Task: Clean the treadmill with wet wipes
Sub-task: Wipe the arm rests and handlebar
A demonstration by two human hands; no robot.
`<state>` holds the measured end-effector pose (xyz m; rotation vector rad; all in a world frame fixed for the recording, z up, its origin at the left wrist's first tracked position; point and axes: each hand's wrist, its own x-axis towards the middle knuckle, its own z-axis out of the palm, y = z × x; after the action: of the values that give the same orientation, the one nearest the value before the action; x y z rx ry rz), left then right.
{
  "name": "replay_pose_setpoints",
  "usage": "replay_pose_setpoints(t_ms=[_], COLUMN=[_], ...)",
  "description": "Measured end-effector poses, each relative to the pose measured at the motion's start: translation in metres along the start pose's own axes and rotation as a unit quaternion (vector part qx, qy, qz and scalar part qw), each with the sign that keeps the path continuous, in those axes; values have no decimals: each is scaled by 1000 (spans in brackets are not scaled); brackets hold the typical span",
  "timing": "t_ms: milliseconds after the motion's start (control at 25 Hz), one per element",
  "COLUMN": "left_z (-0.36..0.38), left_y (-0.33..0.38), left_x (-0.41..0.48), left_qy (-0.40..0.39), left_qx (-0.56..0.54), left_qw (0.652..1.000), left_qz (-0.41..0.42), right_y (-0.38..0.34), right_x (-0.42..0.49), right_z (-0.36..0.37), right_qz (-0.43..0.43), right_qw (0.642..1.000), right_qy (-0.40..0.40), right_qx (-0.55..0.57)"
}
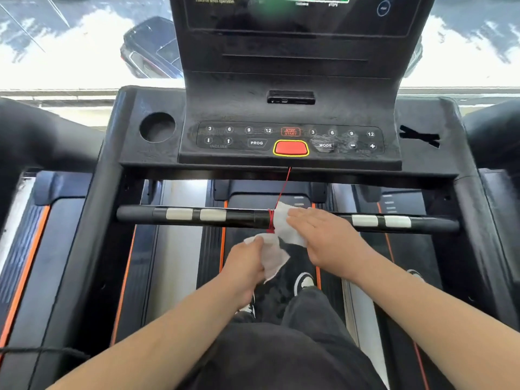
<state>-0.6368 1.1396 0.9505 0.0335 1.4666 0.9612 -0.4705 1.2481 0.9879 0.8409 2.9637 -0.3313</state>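
Window-side treadmill (289,114): right hand (323,237), fingers flat, presses wipe (284,226) on bar (242,216), midway, beside cord (284,187); left hand (244,266) pinches its hanging end. Best wrap, then slide outward.

Wet wipes: two; upper wipe (282,220) on the handlebar (244,218), lower wipe (273,256) just below it.
Silver pads (179,213): four, along the handlebar.
Hands: two; left hand (244,266), right hand (323,237).

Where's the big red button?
In the head view, the red button sits in the middle of the treadmill console, between the PROG key on its left and the MODE key on its right.
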Motion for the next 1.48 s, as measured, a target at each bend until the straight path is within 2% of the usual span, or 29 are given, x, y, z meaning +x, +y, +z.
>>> replay_pose_setpoints(t_ms=[40,200,360,400,480,600,640,760,880,1000,1080,1160,1200,1240,1280,1320,1360,1400,1440,1480], left_z=[13,65,91,93,97,104,111,127,138,139,128,114,108,101,101,99,98,99,102,107], left_y=[5,5,-10,-15,-20,-16,-14,-10,-6,-5,-5,5,13,19,26,24,16,3,-12,-25], left_x=[-3,-2,5,5,8,19,20,13,5,-12,-27,-46,-53,-51,-54,-49,-35,-15,2,13], left_qy=[-12,16,83,100,130,105,91,72,78,89,96,136,174,242,293,315,296,262,239,225], left_qx=[-48,-173,-253,-261,-289,-375,-419,-495,-496,-482,-466,-410,-346,-222,-59,131,305,452,556,622], left_qw=[999,983,963,959,948,921,904,866,864,871,877,893,905,915,902,853,783,715,656,625], left_qz=[-16,-57,-45,-45,-38,-17,-4,25,39,39,71,127,173,233,312,395,453,464,452,414], right_y=[4,35,48,51,56,56,54,56,59,57,63,75,83,88,92,92,91,90,92,92], right_x=[-3,1,13,14,26,47,50,53,43,17,-1,-12,-16,-20,-24,-28,-32,-33,-30,-28], right_z=[-6,-45,-62,-61,-53,-31,-26,-22,-28,-24,-19,-18,-15,-16,-17,-23,-29,-33,-36,-39], right_qz=[21,228,259,249,210,142,117,91,46,-33,-103,-195,-237,-250,-236,-187,-109,-17,61,120], right_qw=[999,963,959,963,975,957,953,959,968,985,984,975,968,966,969,978,982,971,946,921], right_qy=[20,48,63,58,-17,-181,-208,-208,-206,-157,-134,-103,-77,-67,-58,-50,-35,-19,3,30], right_qx=[28,135,102,88,72,175,188,169,135,68,60,29,13,15,35,81,151,236,318,371])
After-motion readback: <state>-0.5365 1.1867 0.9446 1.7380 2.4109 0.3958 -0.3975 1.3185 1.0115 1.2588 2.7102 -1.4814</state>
